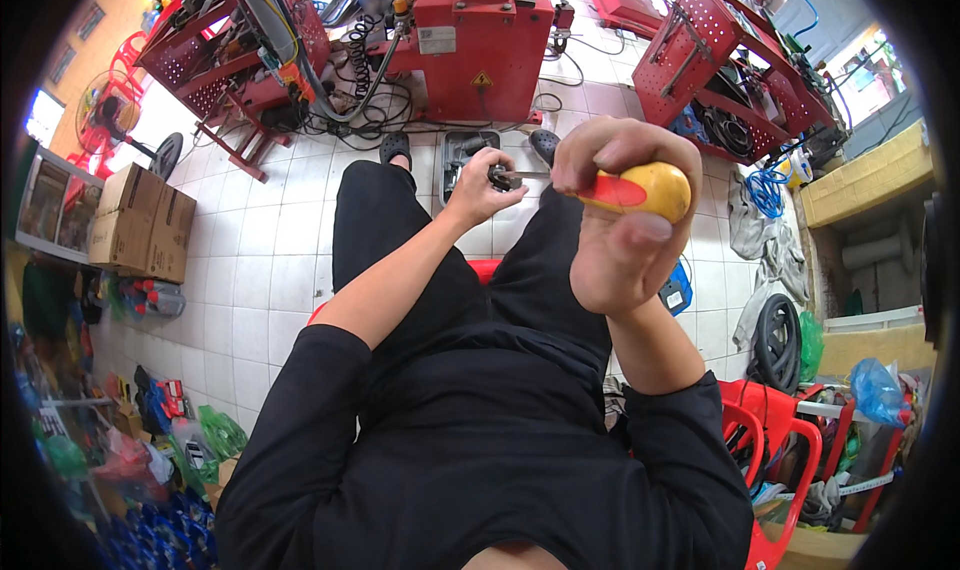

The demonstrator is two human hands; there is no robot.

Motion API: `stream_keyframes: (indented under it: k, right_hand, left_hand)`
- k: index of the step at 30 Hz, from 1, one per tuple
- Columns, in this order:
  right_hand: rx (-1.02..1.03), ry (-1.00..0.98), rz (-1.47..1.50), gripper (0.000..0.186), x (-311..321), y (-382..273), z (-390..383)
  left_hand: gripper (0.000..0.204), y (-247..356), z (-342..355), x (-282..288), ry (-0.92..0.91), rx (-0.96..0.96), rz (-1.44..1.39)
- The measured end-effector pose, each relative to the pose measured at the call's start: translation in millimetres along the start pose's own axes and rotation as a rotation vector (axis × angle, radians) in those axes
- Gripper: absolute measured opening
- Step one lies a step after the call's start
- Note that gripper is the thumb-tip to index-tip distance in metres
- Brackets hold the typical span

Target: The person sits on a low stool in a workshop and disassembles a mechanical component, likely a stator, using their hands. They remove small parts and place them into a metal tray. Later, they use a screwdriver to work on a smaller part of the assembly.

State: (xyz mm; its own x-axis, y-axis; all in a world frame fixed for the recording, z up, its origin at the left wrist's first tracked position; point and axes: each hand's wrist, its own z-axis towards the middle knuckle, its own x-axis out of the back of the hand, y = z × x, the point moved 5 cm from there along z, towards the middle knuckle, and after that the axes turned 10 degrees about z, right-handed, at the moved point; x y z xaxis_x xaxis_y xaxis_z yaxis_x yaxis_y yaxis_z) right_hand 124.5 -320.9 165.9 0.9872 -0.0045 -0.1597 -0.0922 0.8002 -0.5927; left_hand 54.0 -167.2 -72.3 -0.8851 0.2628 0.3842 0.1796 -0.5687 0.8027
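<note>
A screwdriver with a thick yellow and red handle [660,190] is gripped in my right hand [628,255], raised close to the camera. Its thin metal shaft points left, toward a small dark metal part [502,178] pinched in the fingers of my left hand [478,192]. The shaft's tip meets or overlaps that part; whether it is inside it I cannot tell. Below and beyond my left hand, a grey tray [452,170] with dark pieces in it lies on the floor between my feet.
Ahead stands a red machine [480,70] with cables and hoses at its base. Red perforated tool carts [690,60] flank it. Cardboard boxes [140,220] are at left; a black tyre [778,340] and a red plastic chair [800,470] are at right. White tiles [250,310] cover the floor.
</note>
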Motion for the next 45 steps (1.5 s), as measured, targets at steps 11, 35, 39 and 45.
stream_keyframes:
  k: [11, 35, 39, 45]
  right_hand:
    - [0.083, 0.009, 0.268, 0.052, 28.6, -16.8, 6.5]
    - [0.067, 0.106, 0.313, 0.055, 34.9, -7.2, 3.0]
    - [0.042, 0.165, 0.274, 0.054, 37.6, -7.4, 2.5]
    - [0.084, 0.249, 0.215, 0.049, 44.4, -1.7, 5.5]
  left_hand:
    - [0.035, -0.8, 1.9, 1.9, 0.009, -0.040, 0.082]
    - [0.036, 6.4, 1.7, 1.2, -0.038, -0.002, 0.142]
    - [0.035, 7.1, 0.8, 1.8, -0.035, -0.009, 0.145]
    - [0.032, 10.5, 1.1, 0.8, -0.074, -0.040, 0.174]
